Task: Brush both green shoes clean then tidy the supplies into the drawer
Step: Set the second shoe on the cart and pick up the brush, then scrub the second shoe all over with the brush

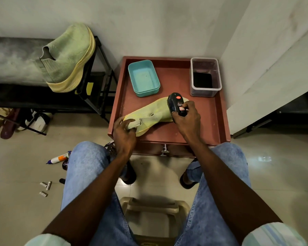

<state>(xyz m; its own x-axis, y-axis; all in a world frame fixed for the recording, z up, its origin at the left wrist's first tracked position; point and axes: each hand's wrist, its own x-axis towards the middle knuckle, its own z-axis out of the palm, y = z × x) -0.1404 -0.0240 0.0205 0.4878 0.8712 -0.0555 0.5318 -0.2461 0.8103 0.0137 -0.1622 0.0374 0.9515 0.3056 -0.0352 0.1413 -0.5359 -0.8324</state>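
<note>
One green shoe [150, 112] lies on its side on the brown cabinet top [199, 125], heel toward me. My left hand [124, 131] grips its heel collar and pull tab. My right hand [187, 116] holds a dark shoe-polish applicator [176, 102] pressed against the shoe's toe end. The second green shoe [69, 57] stands tilted on a black rack [100, 68] at the left. The drawer under the cabinet top is closed; its metal knob [164, 150] faces me.
A teal tub [144, 78] and a clear lidded box [205, 77] with something black inside stand at the back of the cabinet top. On the floor at left lie a marker [59, 158], small white pieces [45, 185] and other footwear [7, 123]. A plastic stool [155, 210] is under me.
</note>
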